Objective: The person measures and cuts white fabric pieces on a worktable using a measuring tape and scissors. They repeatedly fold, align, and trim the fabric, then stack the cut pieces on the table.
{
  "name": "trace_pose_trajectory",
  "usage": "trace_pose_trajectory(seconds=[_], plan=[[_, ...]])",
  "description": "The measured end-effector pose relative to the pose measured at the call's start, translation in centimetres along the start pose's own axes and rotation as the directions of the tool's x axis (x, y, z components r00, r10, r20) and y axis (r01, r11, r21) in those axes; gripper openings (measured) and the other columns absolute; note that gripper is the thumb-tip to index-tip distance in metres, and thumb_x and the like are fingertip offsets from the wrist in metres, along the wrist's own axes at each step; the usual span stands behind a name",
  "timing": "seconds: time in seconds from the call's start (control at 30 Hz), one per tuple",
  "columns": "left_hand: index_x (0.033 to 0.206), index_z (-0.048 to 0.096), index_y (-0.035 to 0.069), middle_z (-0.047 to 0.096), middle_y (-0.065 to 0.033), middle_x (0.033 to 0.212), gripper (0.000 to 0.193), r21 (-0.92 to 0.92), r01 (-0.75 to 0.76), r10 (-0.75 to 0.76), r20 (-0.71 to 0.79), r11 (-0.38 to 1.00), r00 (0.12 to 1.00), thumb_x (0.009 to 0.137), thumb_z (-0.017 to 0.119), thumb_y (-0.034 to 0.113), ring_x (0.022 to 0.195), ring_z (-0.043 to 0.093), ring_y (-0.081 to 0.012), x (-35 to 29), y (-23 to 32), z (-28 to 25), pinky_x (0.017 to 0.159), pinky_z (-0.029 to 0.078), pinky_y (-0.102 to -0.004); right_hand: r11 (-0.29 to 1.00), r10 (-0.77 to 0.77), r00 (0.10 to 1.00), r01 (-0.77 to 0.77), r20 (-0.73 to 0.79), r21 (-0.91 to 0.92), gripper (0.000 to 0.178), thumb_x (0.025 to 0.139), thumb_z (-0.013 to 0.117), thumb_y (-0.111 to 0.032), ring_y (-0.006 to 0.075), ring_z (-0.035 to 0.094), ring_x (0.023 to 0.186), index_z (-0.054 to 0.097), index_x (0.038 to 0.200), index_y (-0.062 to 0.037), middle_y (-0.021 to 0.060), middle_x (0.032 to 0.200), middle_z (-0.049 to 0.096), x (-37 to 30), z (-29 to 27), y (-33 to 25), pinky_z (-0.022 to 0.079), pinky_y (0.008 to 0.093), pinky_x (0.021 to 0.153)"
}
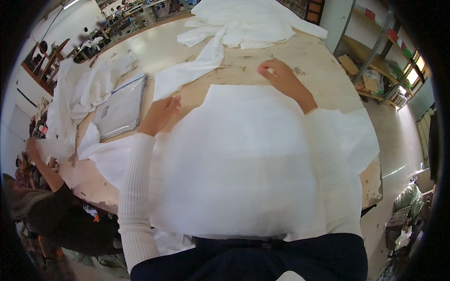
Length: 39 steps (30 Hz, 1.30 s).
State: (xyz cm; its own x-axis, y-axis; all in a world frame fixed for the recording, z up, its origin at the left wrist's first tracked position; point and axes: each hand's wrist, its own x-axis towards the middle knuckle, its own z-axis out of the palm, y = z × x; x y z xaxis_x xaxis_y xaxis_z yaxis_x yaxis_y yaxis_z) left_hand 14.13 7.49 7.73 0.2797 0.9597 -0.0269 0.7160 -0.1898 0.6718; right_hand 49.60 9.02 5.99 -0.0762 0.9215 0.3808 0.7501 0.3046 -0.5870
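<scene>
A white cloth garment piece (234, 154) lies spread on the table in front of me, its lower part reaching my waist and blurred. One white sleeve-like part (358, 138) extends to the right, another (112, 159) to the left. My left hand (161, 114) is over the left side near the upper edge, fingers apart and pointing inward, holding nothing visible. Beyond the cloth's upper right edge, my right hand (281, 79) hovers with loosely bent fingers and nothing seen in them.
A clear plastic-wrapped flat package (121, 107) lies to the left, beside crumpled white cloth (86, 91). More white cloth (243, 23) is heaped at the far side of the table (154, 47). At the left edge, another person's hand (33, 149) touches white fabric. Metal shelves (375, 51) stand right.
</scene>
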Motion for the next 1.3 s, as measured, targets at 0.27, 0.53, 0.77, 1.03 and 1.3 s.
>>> trace_pose_trajectory(seconds=[0.27, 0.53, 0.77, 1.03, 1.3], plan=[[0.086, 0.054, 0.0, 0.056, -0.0072, 0.076, 0.038, -0.126, -0.24, 0.247, 0.041, 0.962, 0.968, 0.095, 0.044, 0.035, 0.071, 0.05, -0.0159, -3.2, -3.5, 1.3, 0.068, 0.042, -0.0292, 0.992, 0.094, 0.966, -0.071, 0.242, -0.102, 0.039, 0.087, 0.054, -0.044, 0.0242, 0.048, 0.106, 0.063, 0.088, -0.0066, 0.007, 0.11, 0.053, 3.2, 9.7, -8.2, 0.027, 0.0482, 0.096], [0.081, 0.055, -0.002, 0.054, -0.0105, 0.07, 0.029, -0.274, -0.093, 0.044, -0.177, 0.957, 0.983, 0.092, 0.052, 0.025, 0.066, 0.049, -0.0183, -3.9, -3.6, 1.5, 0.065, 0.041, -0.0309, 0.967, -0.062, 0.998, 0.058, 0.01, 0.248, 0.027, 0.086, 0.059, -0.022, 0.0146, 0.047, 0.07, 0.053, 0.073, 0.0011, 0.0055, 0.08, 0.05, 1.5, 11.0, -6.8, 0.038, 0.0294, 0.076], [0.081, 0.062, 0.0, 0.06, -0.011, 0.073, 0.021, 0.157, -0.124, 0.152, -0.179, 0.98, 0.972, 0.079, 0.067, 0.02, 0.065, 0.053, -0.0192, -6.4, -5.0, -2.2, 0.062, 0.04, -0.0299, 0.948, -0.143, 0.989, 0.123, 0.047, 0.293, 0.016, 0.085, 0.056, -0.02, 0.0171, 0.052, 0.086, 0.06, 0.079, -0.0055, 0.0026, 0.093, 0.054, 1.7, 12.0, -4.9, 0.029, 0.0387, 0.091], [0.078, 0.064, 0.004, 0.062, -0.0096, 0.082, 0.015, 0.313, -0.195, 0.322, -0.429, 0.93, 0.844, 0.077, 0.066, 0.019, 0.082, 0.056, -0.0277, -5.2, -5.3, 0.5, 0.072, 0.042, -0.0399, 0.927, -0.254, 0.965, 0.264, -0.071, 0.265, 0.017, 0.087, 0.056, -0.014, 0.0173, 0.05, 0.074, 0.056, 0.082, 0.0021, 0.0065, 0.088, 0.053, 1.5, 12.3, -5.6, 0.042, 0.028, 0.07], [0.084, 0.065, 0.005, 0.061, -0.0078, 0.077, 0.017, -0.086, -0.084, 0.061, -0.235, 0.993, 0.97, 0.082, 0.064, 0.022, 0.078, 0.056, -0.0222, -4.4, -4.8, 1.0, 0.07, 0.042, -0.0342, 0.963, -0.266, 0.958, 0.27, -0.105, 0.022, 0.02, 0.091, 0.053, -0.019, 0.0203, 0.053, 0.081, 0.058, 0.09, -0.0003, 0.0066, 0.095, 0.054, 1.5, 11.8, -5.8, 0.042, 0.0313, 0.076]])
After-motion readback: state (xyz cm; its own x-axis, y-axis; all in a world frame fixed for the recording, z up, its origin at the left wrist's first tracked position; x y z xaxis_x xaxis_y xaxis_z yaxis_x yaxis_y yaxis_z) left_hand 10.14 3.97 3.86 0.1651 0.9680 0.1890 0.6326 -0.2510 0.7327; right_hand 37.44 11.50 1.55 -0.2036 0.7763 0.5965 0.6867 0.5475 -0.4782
